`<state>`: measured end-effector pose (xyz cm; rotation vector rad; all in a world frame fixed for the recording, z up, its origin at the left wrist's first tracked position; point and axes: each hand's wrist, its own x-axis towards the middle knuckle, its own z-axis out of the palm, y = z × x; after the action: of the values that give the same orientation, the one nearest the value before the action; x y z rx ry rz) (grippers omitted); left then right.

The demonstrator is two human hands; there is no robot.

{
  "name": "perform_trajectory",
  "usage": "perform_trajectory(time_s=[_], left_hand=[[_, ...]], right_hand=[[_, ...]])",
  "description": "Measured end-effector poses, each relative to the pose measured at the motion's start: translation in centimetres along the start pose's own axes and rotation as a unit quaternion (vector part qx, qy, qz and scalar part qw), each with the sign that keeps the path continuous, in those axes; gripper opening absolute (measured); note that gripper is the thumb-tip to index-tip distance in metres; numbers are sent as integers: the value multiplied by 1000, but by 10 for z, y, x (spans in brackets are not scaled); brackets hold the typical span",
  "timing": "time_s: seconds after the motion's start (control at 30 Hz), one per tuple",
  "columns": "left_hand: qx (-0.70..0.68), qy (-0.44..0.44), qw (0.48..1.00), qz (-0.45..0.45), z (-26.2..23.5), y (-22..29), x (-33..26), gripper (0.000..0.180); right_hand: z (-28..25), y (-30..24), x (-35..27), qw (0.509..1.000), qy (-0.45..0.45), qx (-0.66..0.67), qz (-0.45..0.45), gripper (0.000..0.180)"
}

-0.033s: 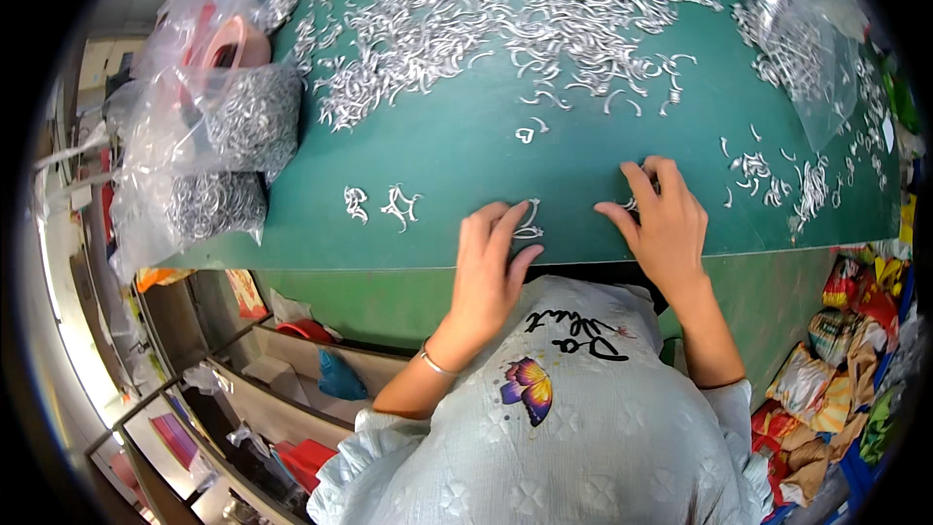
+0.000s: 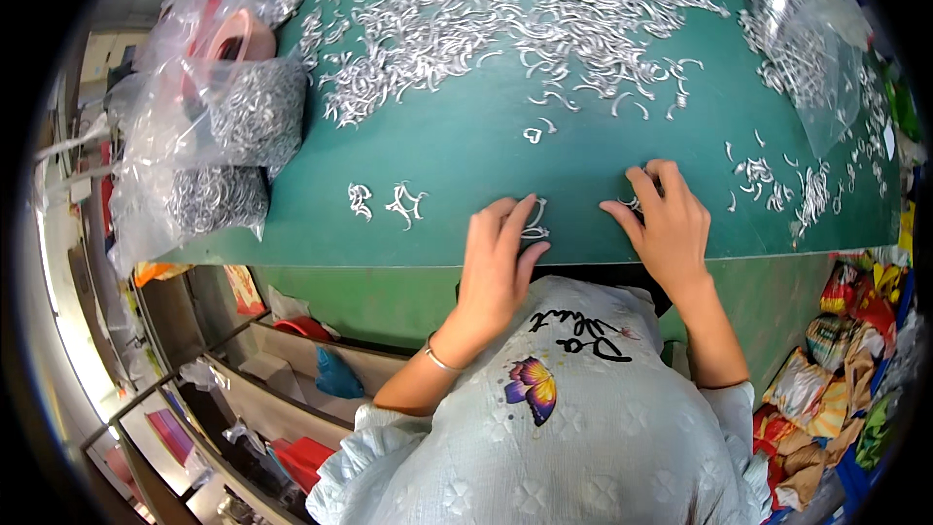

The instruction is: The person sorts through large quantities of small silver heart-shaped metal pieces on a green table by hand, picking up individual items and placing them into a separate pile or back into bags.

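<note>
Small curved silver metal pieces point(image 2: 536, 221) lie on the green tabletop beside the fingertips of my left hand point(image 2: 496, 258). That hand rests at the near edge, fingers stretched forward and thumb apart; its index fingertip touches or nearly touches them. Across a gap to the right, my right hand point(image 2: 673, 228) is bent over the table with thumb and fingers apart. A small silver piece point(image 2: 633, 202) shows between them, partly hidden by the fingers. Two little clusters, one of silver pieces point(image 2: 360, 200) and one of spiky curved pieces point(image 2: 405, 204), lie left of my left hand. A heart-shaped silver piece point(image 2: 533, 136) lies farther back.
Large heaps of curved silver pieces point(image 2: 428, 34) cover the back of the green table point(image 2: 437, 156). Clear bags of metal parts point(image 2: 258, 112) and a pink cup point(image 2: 255, 39) stand at the left. Another bag point(image 2: 812, 68) and loose pieces point(image 2: 812, 190) lie right. Colourful packets point(image 2: 802, 379) lie below.
</note>
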<state>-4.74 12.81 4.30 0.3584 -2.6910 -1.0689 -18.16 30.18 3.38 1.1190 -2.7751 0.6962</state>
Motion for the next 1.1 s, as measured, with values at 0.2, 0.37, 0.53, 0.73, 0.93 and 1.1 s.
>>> perform_trajectory(time_s=[0.2,0.37,0.53,0.73,0.93,1.1], left_hand=[[-54,3,991,119,8,-11,4,41],[-62,10,984,167,10,-20,-9,39],[-89,63,981,160,17,-25,-16,36],[-104,64,981,151,22,-26,-19,36],[-110,60,982,142,25,-25,-19,33],[-92,68,985,132,27,-24,-20,30]], right_hand=[[14,-3,27,991,-15,2,-135,26],[40,-29,60,960,-54,53,-271,26],[67,-69,98,908,-112,105,-391,25],[97,-114,128,869,-152,141,-449,27],[79,-119,134,885,-212,244,-335,30],[43,-92,118,904,-291,240,-201,47]])
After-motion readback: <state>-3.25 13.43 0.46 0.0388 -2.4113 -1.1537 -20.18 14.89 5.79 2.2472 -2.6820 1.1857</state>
